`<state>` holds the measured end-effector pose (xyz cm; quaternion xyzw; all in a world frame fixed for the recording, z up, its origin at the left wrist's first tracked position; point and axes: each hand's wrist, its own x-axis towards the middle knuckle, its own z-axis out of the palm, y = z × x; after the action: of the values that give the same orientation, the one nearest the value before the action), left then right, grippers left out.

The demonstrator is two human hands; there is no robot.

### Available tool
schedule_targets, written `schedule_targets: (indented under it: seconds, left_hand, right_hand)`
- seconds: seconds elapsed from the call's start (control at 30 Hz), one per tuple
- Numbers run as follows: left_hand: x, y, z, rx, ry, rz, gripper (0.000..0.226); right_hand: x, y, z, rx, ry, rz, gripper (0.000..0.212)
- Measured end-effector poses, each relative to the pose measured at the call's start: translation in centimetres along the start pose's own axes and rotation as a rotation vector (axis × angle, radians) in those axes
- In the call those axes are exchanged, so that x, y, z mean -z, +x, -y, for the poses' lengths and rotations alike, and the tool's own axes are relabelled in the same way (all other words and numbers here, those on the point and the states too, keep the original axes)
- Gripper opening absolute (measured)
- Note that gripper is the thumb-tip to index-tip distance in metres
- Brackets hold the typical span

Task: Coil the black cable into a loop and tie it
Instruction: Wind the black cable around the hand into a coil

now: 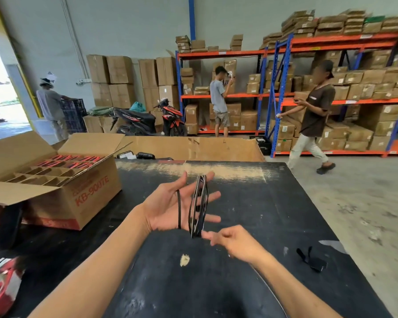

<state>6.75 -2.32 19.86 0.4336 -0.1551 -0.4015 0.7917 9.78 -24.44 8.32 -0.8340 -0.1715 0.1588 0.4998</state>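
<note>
The left hand point(170, 203) is spread flat inside the black cable point(199, 206) coil. The right hand point(233, 242) pinches the coil's bottom. Keep turns bunched, I'd say.

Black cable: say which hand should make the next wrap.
Right. The right hand pinches at the black cable coil's bottom, seemingly free to wind; the left hand is spread open as the coil's form.

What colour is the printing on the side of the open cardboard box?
Red lettering on the plain brown cardboard box, seen in the head view.
</note>
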Motion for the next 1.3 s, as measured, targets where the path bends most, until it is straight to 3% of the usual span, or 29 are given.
schedule_targets:
  seconds: [0.13,0.27,0.4,0.5,0.7,0.9,1.13,1.3]
  left_hand:
    - [0.1,-0.1,1.3,0.241,0.159,0.037,0.064]
    - [1.6,0.9,2.6,0.376,0.281,-0.117,0.065]
    - [3.5,1.7,2.9,0.212,0.212,-0.382,0.064]
    - [4.4,1.7,1.9,0.016,0.072,-0.468,0.065]
    - [4.3,1.4,0.3,-0.216,-0.076,-0.426,0.064]
    - [3.1,1.6,-0.5,-0.332,-0.165,-0.390,0.061]
    - [2.8,1.6,0.6,-0.314,-0.163,-0.097,0.067]
    - [1.8,2.0,1.5,-0.273,-0.063,-0.203,0.075]
  right_hand:
    - [4.2,1.5,2.4,0.013,-0.236,-0.224,0.040]
    - [7.6,1.8,7.4,0.120,-0.282,-0.285,0.030]
    - [7.3,0.6,10.4,0.225,-0.243,-0.300,0.027]
    - [5.2,-0.6,10.1,0.282,-0.203,-0.308,0.029]
    - [0.3,-1.5,5.7,0.233,0.079,-0.236,0.031]
    - [-2.5,-3.1,2.8,0.083,0.288,-0.016,0.034]
    - [-0.8,-2.8,0.9,0.007,0.306,-0.027,0.036]
    - [1.3,-2.1,0.8,-0.096,0.512,-0.013,0.025]
